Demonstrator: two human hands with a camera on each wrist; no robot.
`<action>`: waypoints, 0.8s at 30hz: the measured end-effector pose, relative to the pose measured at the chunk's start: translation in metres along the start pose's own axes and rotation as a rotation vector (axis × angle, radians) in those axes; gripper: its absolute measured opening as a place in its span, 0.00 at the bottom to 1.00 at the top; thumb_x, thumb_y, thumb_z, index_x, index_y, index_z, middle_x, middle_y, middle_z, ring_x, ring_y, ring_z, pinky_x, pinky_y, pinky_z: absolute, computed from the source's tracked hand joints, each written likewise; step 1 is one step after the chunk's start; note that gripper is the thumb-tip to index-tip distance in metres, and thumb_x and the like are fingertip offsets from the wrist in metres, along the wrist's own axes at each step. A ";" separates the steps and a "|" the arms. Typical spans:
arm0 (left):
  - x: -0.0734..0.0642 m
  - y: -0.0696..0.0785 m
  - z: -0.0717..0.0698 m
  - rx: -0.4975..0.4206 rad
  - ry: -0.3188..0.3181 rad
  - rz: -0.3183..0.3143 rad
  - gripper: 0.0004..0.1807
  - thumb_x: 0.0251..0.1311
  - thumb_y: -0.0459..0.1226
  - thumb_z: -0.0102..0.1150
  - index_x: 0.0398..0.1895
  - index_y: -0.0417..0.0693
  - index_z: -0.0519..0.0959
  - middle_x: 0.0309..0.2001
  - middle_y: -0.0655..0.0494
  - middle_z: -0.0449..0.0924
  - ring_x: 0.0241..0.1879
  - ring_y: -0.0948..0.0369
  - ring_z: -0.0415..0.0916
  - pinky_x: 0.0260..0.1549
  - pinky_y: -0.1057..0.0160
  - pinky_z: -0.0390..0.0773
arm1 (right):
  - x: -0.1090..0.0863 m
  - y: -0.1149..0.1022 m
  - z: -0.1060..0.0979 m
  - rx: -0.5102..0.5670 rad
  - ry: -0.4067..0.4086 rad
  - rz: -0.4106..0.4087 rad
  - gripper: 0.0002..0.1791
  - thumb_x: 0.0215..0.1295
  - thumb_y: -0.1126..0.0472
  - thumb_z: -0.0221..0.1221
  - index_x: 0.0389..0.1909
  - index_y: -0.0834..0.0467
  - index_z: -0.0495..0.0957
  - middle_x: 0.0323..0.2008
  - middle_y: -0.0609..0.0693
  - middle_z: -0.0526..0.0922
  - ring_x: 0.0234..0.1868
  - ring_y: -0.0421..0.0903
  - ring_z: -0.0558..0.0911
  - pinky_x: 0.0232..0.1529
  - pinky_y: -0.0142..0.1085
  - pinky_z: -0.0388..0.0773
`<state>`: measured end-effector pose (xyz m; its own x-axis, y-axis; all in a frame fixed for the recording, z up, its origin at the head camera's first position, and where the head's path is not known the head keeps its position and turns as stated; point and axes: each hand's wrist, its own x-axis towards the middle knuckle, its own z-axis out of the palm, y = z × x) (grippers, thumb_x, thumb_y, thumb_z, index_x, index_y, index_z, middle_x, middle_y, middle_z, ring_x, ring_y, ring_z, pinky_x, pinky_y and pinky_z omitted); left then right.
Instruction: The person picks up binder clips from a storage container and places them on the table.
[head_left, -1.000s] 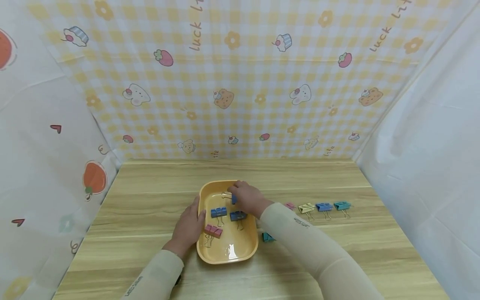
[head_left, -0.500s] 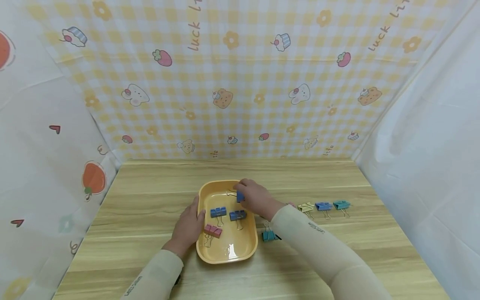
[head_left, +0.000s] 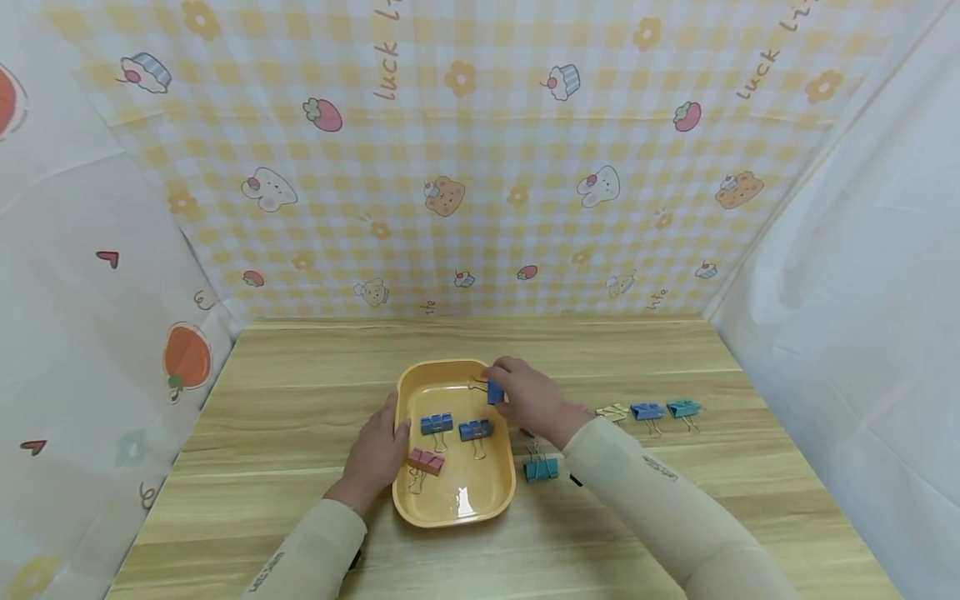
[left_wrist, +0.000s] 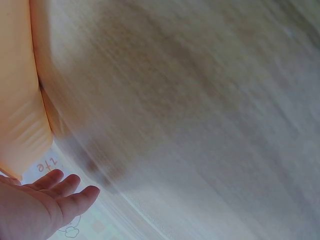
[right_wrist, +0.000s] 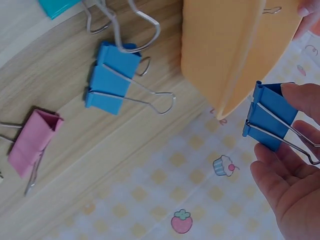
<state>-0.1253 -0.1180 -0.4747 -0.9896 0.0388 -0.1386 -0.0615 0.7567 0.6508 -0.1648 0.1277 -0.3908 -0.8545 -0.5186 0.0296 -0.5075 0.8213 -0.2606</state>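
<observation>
My right hand pinches a blue binder clip between thumb and fingers, over the back right rim of a yellow plastic tray. The clip's wire handle points left in the head view. At the tray's left side, my left hand holds the wall, thumb over the rim and fingers along the outside. Inside the tray lie two blue binder clips, one near the middle and one to its right, with a pink binder clip nearer the left wall.
Right of the tray, a teal binder clip lies on the wooden table. Farther right stand a yellow clip, a blue clip and another teal clip in a row. A pink clip is mostly behind my right arm.
My right hand has moved right with the blue binder clip, from over the tray's interior to its right rim. The teal clip beside the tray has come into fuller view. My left hand stays put.
</observation>
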 end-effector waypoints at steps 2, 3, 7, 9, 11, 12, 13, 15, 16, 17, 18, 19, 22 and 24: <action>0.000 0.000 0.000 -0.002 0.000 0.002 0.34 0.74 0.44 0.39 0.77 0.41 0.44 0.69 0.31 0.58 0.67 0.36 0.57 0.64 0.38 0.60 | -0.003 0.003 -0.001 0.002 0.004 -0.004 0.27 0.58 0.65 0.67 0.59 0.59 0.74 0.56 0.56 0.75 0.54 0.52 0.76 0.51 0.41 0.79; 0.000 0.000 0.000 -0.003 0.000 0.002 0.34 0.74 0.44 0.39 0.77 0.41 0.44 0.69 0.31 0.58 0.67 0.36 0.57 0.64 0.38 0.60 | -0.004 0.004 -0.001 0.003 0.008 -0.007 0.27 0.57 0.65 0.67 0.59 0.59 0.74 0.55 0.56 0.75 0.54 0.52 0.76 0.51 0.41 0.79; 0.000 0.000 0.000 -0.009 -0.003 -0.006 0.34 0.74 0.45 0.39 0.77 0.42 0.44 0.70 0.32 0.57 0.68 0.36 0.56 0.64 0.38 0.59 | -0.010 0.010 -0.002 0.009 0.011 -0.011 0.27 0.58 0.66 0.67 0.59 0.60 0.74 0.55 0.57 0.75 0.53 0.52 0.77 0.50 0.41 0.79; 0.000 0.000 0.000 -0.011 -0.002 -0.009 0.34 0.74 0.45 0.38 0.77 0.42 0.44 0.70 0.32 0.57 0.68 0.36 0.56 0.64 0.38 0.59 | -0.013 0.012 -0.002 0.018 0.020 -0.013 0.27 0.57 0.66 0.67 0.59 0.60 0.74 0.55 0.57 0.75 0.53 0.52 0.78 0.50 0.41 0.79; 0.001 -0.001 0.001 -0.012 -0.004 -0.012 0.34 0.74 0.45 0.38 0.77 0.42 0.44 0.70 0.32 0.56 0.68 0.36 0.56 0.64 0.38 0.59 | -0.015 0.015 -0.002 0.023 0.026 -0.011 0.26 0.58 0.66 0.66 0.59 0.61 0.74 0.55 0.57 0.75 0.53 0.52 0.78 0.51 0.42 0.79; 0.001 -0.001 0.001 -0.011 -0.002 -0.009 0.34 0.74 0.45 0.38 0.77 0.42 0.44 0.70 0.32 0.56 0.68 0.36 0.56 0.64 0.38 0.59 | -0.016 0.017 -0.002 0.028 0.032 -0.009 0.26 0.58 0.66 0.66 0.59 0.61 0.74 0.54 0.57 0.75 0.53 0.52 0.78 0.51 0.42 0.79; 0.001 -0.001 0.001 -0.011 -0.001 -0.006 0.34 0.74 0.45 0.38 0.77 0.42 0.44 0.70 0.32 0.56 0.68 0.36 0.56 0.65 0.38 0.59 | -0.017 0.018 -0.002 0.029 0.038 -0.004 0.26 0.57 0.66 0.67 0.58 0.61 0.74 0.54 0.57 0.75 0.53 0.52 0.78 0.52 0.42 0.79; 0.001 -0.001 0.001 -0.011 -0.001 -0.002 0.34 0.74 0.45 0.38 0.77 0.42 0.44 0.71 0.33 0.56 0.68 0.36 0.55 0.65 0.38 0.58 | -0.019 0.021 -0.001 0.028 0.045 0.015 0.26 0.57 0.66 0.67 0.58 0.61 0.74 0.54 0.56 0.76 0.54 0.53 0.77 0.53 0.43 0.78; 0.001 -0.002 0.001 -0.008 -0.001 0.000 0.34 0.74 0.45 0.38 0.77 0.42 0.44 0.71 0.33 0.56 0.68 0.36 0.55 0.65 0.38 0.58 | -0.020 0.022 -0.001 0.027 0.045 0.028 0.26 0.57 0.65 0.67 0.58 0.61 0.74 0.54 0.56 0.76 0.54 0.52 0.77 0.53 0.43 0.78; 0.001 -0.002 0.001 -0.009 0.000 0.002 0.34 0.74 0.45 0.38 0.77 0.42 0.44 0.71 0.33 0.56 0.68 0.36 0.55 0.65 0.39 0.58 | -0.021 0.024 -0.001 0.028 0.046 0.040 0.26 0.57 0.65 0.67 0.58 0.61 0.74 0.54 0.56 0.76 0.54 0.52 0.77 0.53 0.43 0.78; 0.001 -0.002 0.002 -0.008 0.001 0.003 0.34 0.74 0.45 0.39 0.77 0.42 0.44 0.71 0.33 0.56 0.68 0.36 0.55 0.65 0.39 0.58 | -0.022 0.025 -0.001 0.033 0.045 0.053 0.27 0.57 0.65 0.67 0.59 0.61 0.74 0.54 0.56 0.76 0.54 0.52 0.77 0.53 0.43 0.78; 0.002 -0.003 0.002 -0.007 0.000 0.004 0.34 0.74 0.45 0.39 0.77 0.42 0.43 0.71 0.33 0.56 0.68 0.36 0.55 0.65 0.38 0.58 | -0.023 0.026 -0.001 0.031 0.046 0.065 0.27 0.57 0.65 0.67 0.59 0.61 0.74 0.54 0.56 0.76 0.54 0.52 0.77 0.53 0.43 0.78; 0.001 -0.002 0.002 -0.005 0.001 0.000 0.34 0.74 0.45 0.38 0.77 0.42 0.43 0.70 0.33 0.56 0.68 0.36 0.56 0.65 0.38 0.58 | -0.027 0.029 -0.001 0.027 0.052 0.088 0.27 0.56 0.65 0.67 0.58 0.60 0.75 0.53 0.55 0.76 0.53 0.52 0.78 0.52 0.43 0.79; 0.001 -0.002 0.001 -0.003 0.001 -0.004 0.34 0.74 0.45 0.38 0.77 0.42 0.43 0.70 0.33 0.56 0.68 0.36 0.56 0.65 0.38 0.58 | -0.029 0.031 -0.001 0.016 0.059 0.092 0.26 0.56 0.64 0.68 0.57 0.60 0.76 0.53 0.56 0.77 0.52 0.52 0.78 0.50 0.43 0.80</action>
<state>-0.1262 -0.1182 -0.4770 -0.9895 0.0344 -0.1405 -0.0664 0.7547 0.6527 -0.1556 0.1688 -0.3988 -0.9028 -0.4256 0.0614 -0.4248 0.8607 -0.2805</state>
